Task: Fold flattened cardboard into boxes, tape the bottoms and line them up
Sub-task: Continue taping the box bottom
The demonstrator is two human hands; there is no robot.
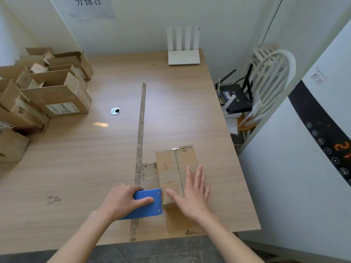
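A small cardboard box (pixel 173 168) stands near the front right of the wooden table (pixel 95 158), its closed flaps facing up with clear tape along the seam. My left hand (pixel 123 201) grips a blue tape dispenser (pixel 150 205) pressed against the box's near left side. My right hand (pixel 193 194) lies flat with straight fingers on the box's near right top. A row of folded open boxes (pixel 55 92) stands at the table's far left.
A white router (pixel 183 52) sits at the table's back edge. A metal grommet (pixel 115 111) and a worn strip (pixel 141 141) mark the tabletop. At the right stand a white chair (pixel 269 82) with a black router (pixel 235 99) and a large white appliance (pixel 303 168).
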